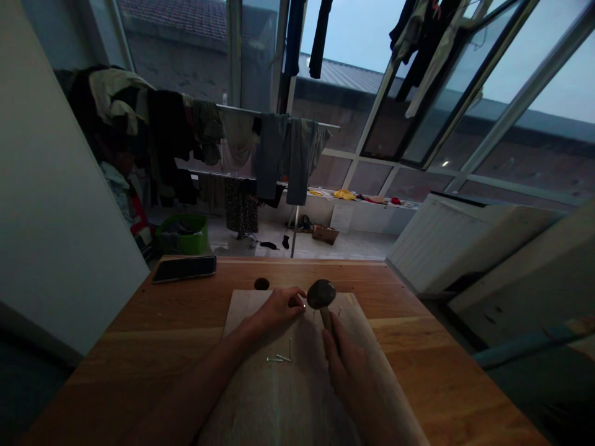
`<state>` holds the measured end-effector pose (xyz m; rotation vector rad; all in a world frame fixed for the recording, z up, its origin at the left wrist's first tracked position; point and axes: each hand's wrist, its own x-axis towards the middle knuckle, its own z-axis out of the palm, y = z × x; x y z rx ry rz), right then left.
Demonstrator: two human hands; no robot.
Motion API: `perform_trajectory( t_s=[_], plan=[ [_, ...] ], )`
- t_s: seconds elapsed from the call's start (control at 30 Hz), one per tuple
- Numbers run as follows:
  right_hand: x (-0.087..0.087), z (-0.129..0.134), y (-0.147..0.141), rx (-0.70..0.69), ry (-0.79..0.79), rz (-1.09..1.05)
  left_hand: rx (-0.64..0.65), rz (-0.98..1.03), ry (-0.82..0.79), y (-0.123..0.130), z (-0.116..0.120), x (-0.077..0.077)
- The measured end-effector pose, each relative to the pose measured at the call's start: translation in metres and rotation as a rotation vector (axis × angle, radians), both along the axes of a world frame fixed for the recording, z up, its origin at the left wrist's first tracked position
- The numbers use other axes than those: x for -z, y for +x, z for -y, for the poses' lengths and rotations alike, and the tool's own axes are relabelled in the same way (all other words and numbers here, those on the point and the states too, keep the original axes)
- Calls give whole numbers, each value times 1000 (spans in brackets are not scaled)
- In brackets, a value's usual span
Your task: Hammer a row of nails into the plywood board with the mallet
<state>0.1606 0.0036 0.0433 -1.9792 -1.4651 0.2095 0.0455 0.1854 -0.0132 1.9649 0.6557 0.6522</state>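
Head view: hammer (321, 295) held in right hand (346, 358) over far end of board (279, 402).
Nail (304, 305), mostly hidden, pinched narrowly by left hand (280, 305) above board; more nails (275, 360) scattered mid-board; phone (185, 269) placed beyond board's far left corner.

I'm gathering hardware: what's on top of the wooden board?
Loose nails lie on the wooden board; an upright nail stands near its far edge. Anything behind the left grip and right grip, which holds a hammer, is hidden.

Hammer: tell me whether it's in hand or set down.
In hand: the right hand is closed around the handle of the hammer, whose head juts out beyond the grip.
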Motion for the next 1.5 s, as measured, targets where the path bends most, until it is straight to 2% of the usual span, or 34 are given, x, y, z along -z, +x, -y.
perform_trajectory(
  t_s=[0.2, 0.4, 0.53, 0.63, 0.73, 0.83, 0.9, 0.97, 1.03, 1.13, 1.23, 1.33, 1.43, 1.5],
  plan=[
    [13, -5, -6, -98, -132, -173, 5, 28, 53, -1, 0, 1],
    [19, -10, -7, -67, -123, -170, -1, 32, 86, 0, -4, 8],
    [18, 2, -5, -57, -136, -143, 65, 5, 82, 1, -3, 7],
    [21, 22, 2, -35, -145, -28, 119, -56, 52, -4, -5, -2],
    [31, 42, 7, -28, -161, 8, 144, -183, 168, -18, -12, -22],
    [45, 54, 3, 17, -162, 2, 193, -466, 307, -38, -18, -45],
    [54, 55, -3, 52, -144, -47, 194, -666, 314, -48, -16, -56],
    [62, 54, -8, 61, -125, -95, 169, -795, 296, -53, -12, -61],
    [66, 53, -8, 54, -109, -100, 168, -827, 310, -53, -7, -62],
    [64, 51, -2, 43, -122, -50, 195, -742, 409, -48, -4, -57],
    [58, 51, 6, -47, -178, -31, 201, -557, 437, -40, -11, -47],
    [55, 53, 8, -66, -218, -46, 147, -263, 292, -32, -22, -29],
    [59, 56, 3, 15, -203, -46, 56, 38, 58, -26, -30, -7],
    [63, 58, 0, 55, -157, -46, 43, 135, -47, -24, -33, 5]
  ],
)
